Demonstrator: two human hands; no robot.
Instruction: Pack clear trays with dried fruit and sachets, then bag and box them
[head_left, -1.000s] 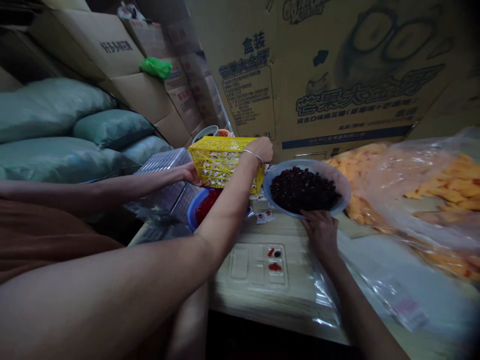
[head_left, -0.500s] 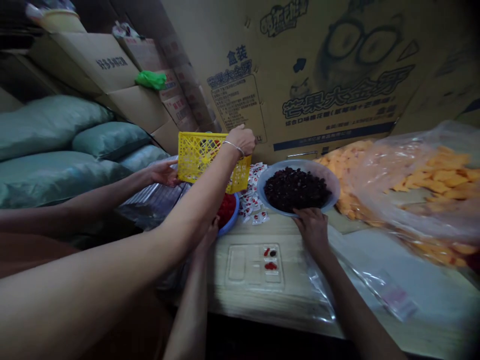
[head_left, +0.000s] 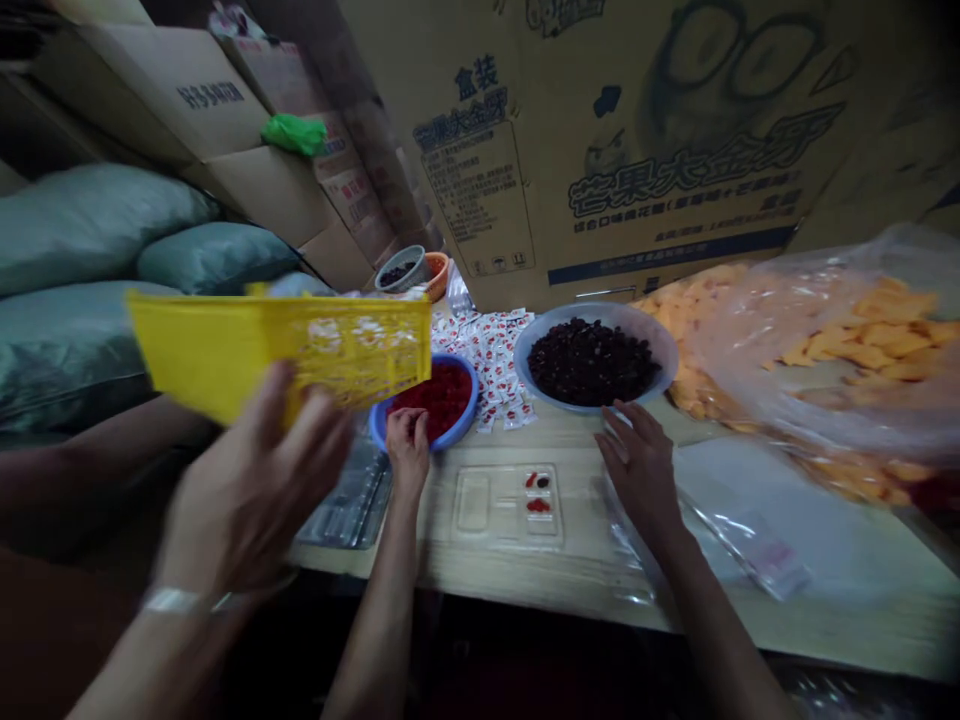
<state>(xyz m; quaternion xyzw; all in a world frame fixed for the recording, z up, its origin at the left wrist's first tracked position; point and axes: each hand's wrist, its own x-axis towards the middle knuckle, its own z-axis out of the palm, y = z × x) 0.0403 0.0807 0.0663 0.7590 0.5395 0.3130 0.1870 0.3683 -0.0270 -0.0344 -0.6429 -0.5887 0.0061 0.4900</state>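
My left hand (head_left: 409,445) is at the near edge of a blue bowl (head_left: 474,405) of red pieces (head_left: 442,393). Its fingers are curled together; what they hold, if anything, is hidden. With fingers apart, my right hand (head_left: 641,455) is at the near rim of a pale bowl (head_left: 670,375) heaped with small dark pieces (head_left: 589,360). Between my hands lies a clear plastic compartment tray (head_left: 499,525). Red pieces (head_left: 538,506) and one dark piece (head_left: 543,482) sit in its small right-hand compartments.
At left, another person's hands (head_left: 255,480) hold a yellow plastic basket (head_left: 202,345). Small printed packets (head_left: 495,350) lie behind the bowls. Orange pieces in a clear bag (head_left: 847,350) spread at right. Clear trays (head_left: 345,500) are stacked at left. A large cardboard box (head_left: 480,220) stands behind.
The other person's yellow basket has moved left and nearer, uncovering the blue bowl and packets. My left hand now shows at the red pieces. My right hand's fingers have spread at the bowl rim.
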